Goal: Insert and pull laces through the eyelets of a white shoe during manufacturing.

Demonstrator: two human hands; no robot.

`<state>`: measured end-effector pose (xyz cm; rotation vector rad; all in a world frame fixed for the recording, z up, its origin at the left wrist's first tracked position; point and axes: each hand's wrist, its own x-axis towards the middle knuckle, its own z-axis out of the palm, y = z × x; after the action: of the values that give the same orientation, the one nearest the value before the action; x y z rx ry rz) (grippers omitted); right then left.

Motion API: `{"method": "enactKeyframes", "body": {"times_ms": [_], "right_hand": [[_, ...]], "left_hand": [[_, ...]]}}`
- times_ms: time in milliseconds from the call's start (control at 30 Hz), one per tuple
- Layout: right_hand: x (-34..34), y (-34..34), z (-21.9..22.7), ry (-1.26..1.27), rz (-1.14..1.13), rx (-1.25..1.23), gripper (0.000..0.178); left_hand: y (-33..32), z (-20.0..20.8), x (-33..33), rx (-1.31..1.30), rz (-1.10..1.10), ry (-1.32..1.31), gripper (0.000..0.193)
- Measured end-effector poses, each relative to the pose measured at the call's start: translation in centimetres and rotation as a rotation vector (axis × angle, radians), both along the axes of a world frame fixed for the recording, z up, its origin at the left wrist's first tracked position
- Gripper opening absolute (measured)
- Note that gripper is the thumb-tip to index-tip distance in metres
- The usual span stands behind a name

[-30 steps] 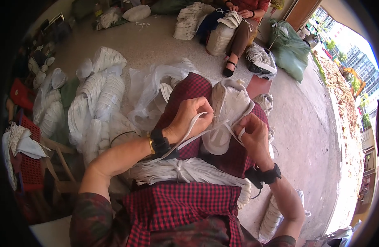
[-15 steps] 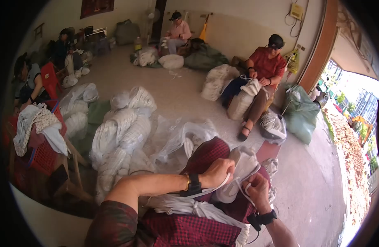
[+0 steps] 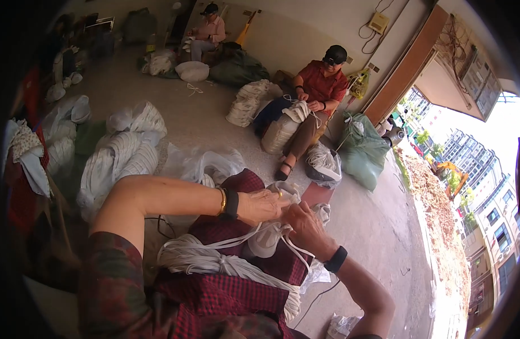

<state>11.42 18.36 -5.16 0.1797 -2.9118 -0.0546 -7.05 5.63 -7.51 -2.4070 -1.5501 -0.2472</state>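
Note:
A white shoe upper (image 3: 264,243) rests on my lap over dark red checked cloth, partly covered by my hands. My left hand (image 3: 261,207) reaches across its top, fingers bent toward the right hand and their tips hidden; a white shoelace (image 3: 223,244) trails from beneath it. My right hand (image 3: 308,228) is closed in a pinch on the lace at the upper, fingertips touching the left hand's. Loose lace ends loop below both hands. Closer to my body, a tied bundle of white shoelaces (image 3: 200,259) lies across my lap.
Stacked white uppers in clear plastic (image 3: 124,155) stand at left. Ahead, a person in a red shirt (image 3: 322,85) works on white uppers beside a green sack (image 3: 362,150). Another person (image 3: 206,34) sits farther back. A thin black cable (image 3: 316,296) lies on the floor at right.
My hands were apart, with lace drawn between them; now they meet over the upper. The view has swung right, so the room appears shifted left.

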Motion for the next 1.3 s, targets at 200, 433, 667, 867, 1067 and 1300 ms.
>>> {"method": "enactKeyframes", "body": {"times_ms": [200, 433, 667, 867, 1067, 1300], "right_hand": [[-2.5, 0.5, -0.8, -0.076, 0.067, 0.109, 0.034], [-0.4, 2.0, -0.7, -0.037, 0.034, -0.046, 0.018], [0.7, 2.1, -0.7, -0.085, 0.011, -0.15, 0.025], [-1.4, 4.1, -1.7, -0.244, 0.061, -0.41, 0.016], [-2.2, -0.6, 0.4, -0.183, -0.272, -0.242, 0.014], [-1.4, 0.4, -2.4, 0.172, -0.321, -0.44, 0.014]], "left_hand": [[-0.7, 1.1, -1.9, -0.108, 0.094, 0.0, 0.023], [1.5, -0.2, -1.7, 0.063, -0.036, 0.131, 0.004], [-0.3, 2.7, 0.1, -0.395, 0.112, -0.051, 0.022], [3.4, 0.0, 1.0, -0.317, 0.363, -0.184, 0.028], [0.8, 1.0, 1.0, -0.317, 0.483, -0.403, 0.049], [1.3, -0.1, 1.3, -0.244, 0.469, -0.572, 0.044]]}}
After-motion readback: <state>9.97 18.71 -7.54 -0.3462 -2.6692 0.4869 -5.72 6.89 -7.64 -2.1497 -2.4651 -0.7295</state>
